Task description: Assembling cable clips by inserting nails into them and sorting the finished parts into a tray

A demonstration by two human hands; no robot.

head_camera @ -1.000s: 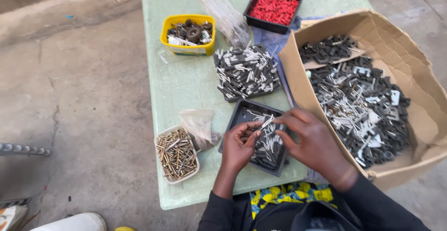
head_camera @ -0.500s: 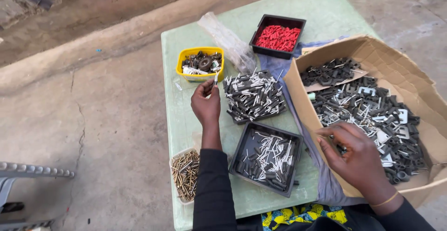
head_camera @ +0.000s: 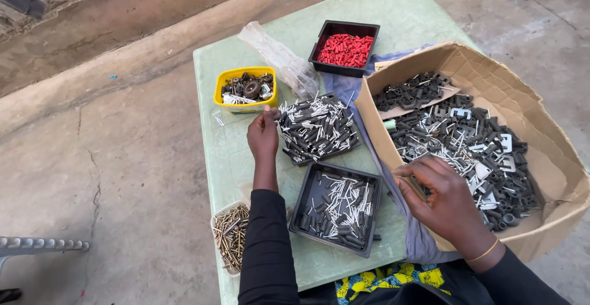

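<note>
The left hand [head_camera: 263, 136] is stretched well forward on a nearly straight arm, sleeved in black to just past the elbow, the bare forearm rising to a wrist held in line. Its fingers are curled and bunched, thumb and forefinger tips pinched together at the far end. The right hand [head_camera: 437, 193] sits nearer the body and well apart from the left, palm down, fingers bent and pressed downward, a thin yellow band round its wrist.

Black tray of red plugs [head_camera: 344, 50], clear plastic bag [head_camera: 279, 58], perhaps brass screws in a tub [head_camera: 231, 236].
</note>
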